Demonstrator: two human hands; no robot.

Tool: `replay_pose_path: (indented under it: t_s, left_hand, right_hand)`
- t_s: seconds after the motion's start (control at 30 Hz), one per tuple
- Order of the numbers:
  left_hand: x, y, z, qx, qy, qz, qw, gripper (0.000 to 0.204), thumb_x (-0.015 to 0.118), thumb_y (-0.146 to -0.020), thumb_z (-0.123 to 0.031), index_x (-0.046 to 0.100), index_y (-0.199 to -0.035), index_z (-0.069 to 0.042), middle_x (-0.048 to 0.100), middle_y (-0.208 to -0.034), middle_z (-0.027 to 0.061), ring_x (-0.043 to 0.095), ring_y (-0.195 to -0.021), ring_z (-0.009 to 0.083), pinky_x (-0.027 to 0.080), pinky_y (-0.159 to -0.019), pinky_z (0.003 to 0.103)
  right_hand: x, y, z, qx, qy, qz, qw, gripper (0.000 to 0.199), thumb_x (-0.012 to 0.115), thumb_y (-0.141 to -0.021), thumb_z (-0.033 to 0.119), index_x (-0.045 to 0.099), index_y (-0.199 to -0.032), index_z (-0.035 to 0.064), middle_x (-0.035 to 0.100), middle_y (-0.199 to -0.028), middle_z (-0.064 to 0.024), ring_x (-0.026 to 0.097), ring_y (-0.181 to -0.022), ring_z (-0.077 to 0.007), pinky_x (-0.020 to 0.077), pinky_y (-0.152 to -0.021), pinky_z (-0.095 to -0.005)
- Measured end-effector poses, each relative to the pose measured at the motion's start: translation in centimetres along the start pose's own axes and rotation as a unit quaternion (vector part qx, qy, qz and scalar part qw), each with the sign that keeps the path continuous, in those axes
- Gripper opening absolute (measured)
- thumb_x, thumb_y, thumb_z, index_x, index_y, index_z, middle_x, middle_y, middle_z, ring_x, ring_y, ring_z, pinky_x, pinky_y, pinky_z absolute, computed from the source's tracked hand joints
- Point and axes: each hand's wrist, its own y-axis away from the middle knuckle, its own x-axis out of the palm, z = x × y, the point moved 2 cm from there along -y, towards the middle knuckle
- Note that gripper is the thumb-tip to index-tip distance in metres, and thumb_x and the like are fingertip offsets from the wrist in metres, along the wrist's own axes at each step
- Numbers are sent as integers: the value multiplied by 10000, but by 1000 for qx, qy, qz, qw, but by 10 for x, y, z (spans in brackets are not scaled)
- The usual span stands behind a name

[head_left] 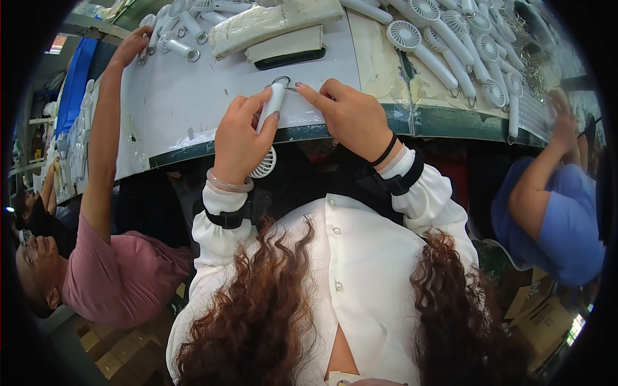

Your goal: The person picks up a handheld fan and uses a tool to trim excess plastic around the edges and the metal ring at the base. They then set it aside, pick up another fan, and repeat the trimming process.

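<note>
My left hand (241, 138) is closed round the handle of a white handheld fan (273, 106). The fan's round grille (264, 163) hangs below that hand, past the table edge, and its handle end points away from me. A thin metal ring (282, 80) sits at the handle's end. My right hand (355, 116) is closed in a pinch beside it, thumb and forefinger at the ring's right side on a thin metal piece. The fingers partly hide where the piece meets the handle.
Many white fans (444, 45) lie heaped at the right, with more (180, 45) at the far left. A padded block (277, 29) with a black-edged base stands ahead. Co-workers sit on both sides; one's arm (103, 128) reaches to the left fans. The table edge (187, 153) runs under my wrists.
</note>
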Motion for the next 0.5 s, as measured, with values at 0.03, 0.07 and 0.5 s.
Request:
replay_pose_path:
  t_s: [0.03,0.07,0.5]
  left_hand:
    - [0,0,0,1,-2,-1,1000,403,713,-860,-154,679,-1254,-77,588,-890,82,580,-704,201,505,-676,318]
    - [0,0,0,3,-3,-2,1000,403,714,-859,-152,680,-1253,-75,587,-888,83,580,-704,202,504,-675,319]
    - [0,-2,1,20,-15,-6,1000,397,721,-853,-148,691,-1242,-70,589,-868,89,573,-695,203,496,-665,321]
  right_hand:
    - [0,0,0,0,0,0,1000,535,646,-833,41,647,-1327,245,601,-898,-14,640,-689,-205,548,-598,-311]
    - [-1,0,0,0,0,4,1000,535,645,-833,40,646,-1328,243,601,-898,-14,640,-690,-205,548,-598,-312]
    - [-1,1,1,-27,23,21,999,586,655,-804,45,612,-1362,219,589,-912,-17,646,-727,-204,543,-596,-318]
